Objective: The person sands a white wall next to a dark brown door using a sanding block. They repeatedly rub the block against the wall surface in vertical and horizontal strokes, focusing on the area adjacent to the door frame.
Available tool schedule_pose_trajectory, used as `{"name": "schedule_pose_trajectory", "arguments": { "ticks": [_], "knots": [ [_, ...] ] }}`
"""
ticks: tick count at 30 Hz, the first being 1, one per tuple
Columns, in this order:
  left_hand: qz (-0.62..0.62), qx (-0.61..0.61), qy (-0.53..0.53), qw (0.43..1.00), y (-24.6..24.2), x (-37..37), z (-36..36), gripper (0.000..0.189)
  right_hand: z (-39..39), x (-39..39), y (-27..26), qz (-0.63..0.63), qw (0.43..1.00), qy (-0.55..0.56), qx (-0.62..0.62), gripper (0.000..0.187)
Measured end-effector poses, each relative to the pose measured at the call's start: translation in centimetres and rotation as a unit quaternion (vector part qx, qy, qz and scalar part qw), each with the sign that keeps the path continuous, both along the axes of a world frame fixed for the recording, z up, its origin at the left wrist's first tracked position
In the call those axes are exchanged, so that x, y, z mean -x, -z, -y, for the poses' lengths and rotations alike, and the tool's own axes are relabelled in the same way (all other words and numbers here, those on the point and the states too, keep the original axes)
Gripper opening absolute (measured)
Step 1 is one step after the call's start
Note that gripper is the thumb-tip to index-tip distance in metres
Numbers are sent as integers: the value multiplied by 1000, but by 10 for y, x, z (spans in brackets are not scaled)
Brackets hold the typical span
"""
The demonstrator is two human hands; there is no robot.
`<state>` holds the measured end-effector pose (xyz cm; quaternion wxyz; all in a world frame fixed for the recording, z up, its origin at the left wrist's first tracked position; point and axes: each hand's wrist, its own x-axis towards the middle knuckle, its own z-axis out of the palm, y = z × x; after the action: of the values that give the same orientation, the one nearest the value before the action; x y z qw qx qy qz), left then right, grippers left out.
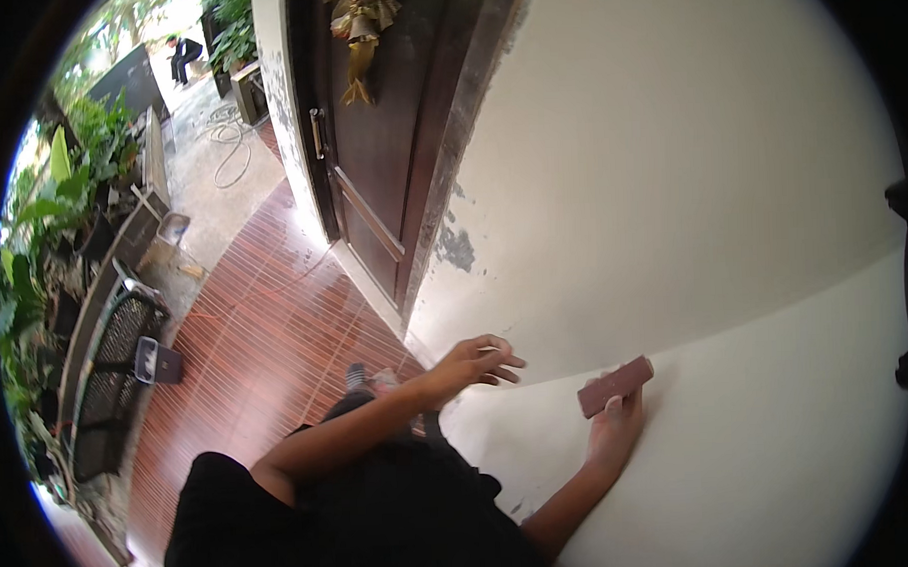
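Note:
A reddish-brown sanding block [615, 386] is gripped in my right hand [615, 426], with my thumb along its near edge. The hand is close beside the cream plastered wall [646, 202]; whether the block touches the wall I cannot tell. My left hand [481, 363] is raised in front of the lower wall with its fingers bent and apart, holding nothing. Grey bare patches [455, 247] show on the wall near the door frame. A faint slanting line crosses the wall behind both hands.
A dark wooden door [389, 151] with a gold hanging ornament [361, 43] stands ahead. Red-brown ribbed flooring [274, 290] runs to the left. Along its edge are a mesh seat [126, 347], a small bin [159, 361] and plants. A coiled hose [232, 145] and a seated person [184, 59] are farther off.

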<state>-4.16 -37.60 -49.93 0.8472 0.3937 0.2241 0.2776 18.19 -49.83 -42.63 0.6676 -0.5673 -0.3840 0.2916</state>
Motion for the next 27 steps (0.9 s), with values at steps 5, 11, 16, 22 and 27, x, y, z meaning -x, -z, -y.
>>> {"name": "schedule_pose_trajectory", "arguments": {
  "ticks": [5,11,16,22,27],
  "knots": [
    [-69,68,-96,991,35,35,-41,38,-3,0,1,64,997,16,44,88],
    [-60,262,-229,936,113,77,-90,48,-11,-3,-16,8,998,56,1,72],
    [-54,336,-292,894,178,112,-123,46,-57,-12,-62,198,963,166,-72,66],
    [-200,229,-334,892,283,188,-161,38,-116,-19,-200,451,809,289,-241,58],
    [-587,-193,-302,726,398,303,-112,28,-150,-1,-355,647,564,430,-280,54]
  ]
}}
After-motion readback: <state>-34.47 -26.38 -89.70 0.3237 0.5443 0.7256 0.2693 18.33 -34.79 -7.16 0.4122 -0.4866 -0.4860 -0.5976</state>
